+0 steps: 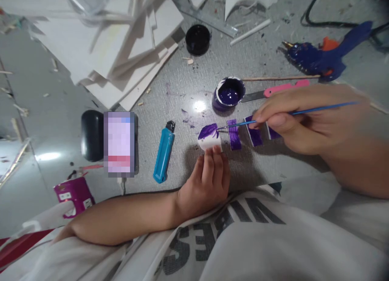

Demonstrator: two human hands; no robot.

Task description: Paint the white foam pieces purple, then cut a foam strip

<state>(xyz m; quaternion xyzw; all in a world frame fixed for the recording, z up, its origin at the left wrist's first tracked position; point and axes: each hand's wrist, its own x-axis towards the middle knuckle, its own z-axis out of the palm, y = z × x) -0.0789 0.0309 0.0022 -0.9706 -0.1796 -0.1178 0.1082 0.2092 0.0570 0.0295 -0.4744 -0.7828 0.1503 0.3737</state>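
My right hand [304, 119] is closed around a thin blue paintbrush [322, 108]. The brush tip touches a small white piece [210, 143], whose upper part is covered in wet purple paint. At the near edge of this piece rest the fingertips of my left hand [209, 173], fingers extended and thumb hidden. Purple-painted strips lie to the right: one rectangle [234, 135] in full view, another [254, 136] beside it, and a third [273, 133] partly under my right hand. Just beyond them stands an open paint pot [229, 93] with dark purple paint inside.
A blue box cutter [164, 152] and a phone [119, 145] lie left. Behind are a black lid [197, 39], stacked white sheets [121, 50] and a ruler [219, 25]. A pink-handled knife [285, 88], wooden stick [279, 78] and blue glue gun [322, 56] lie right.
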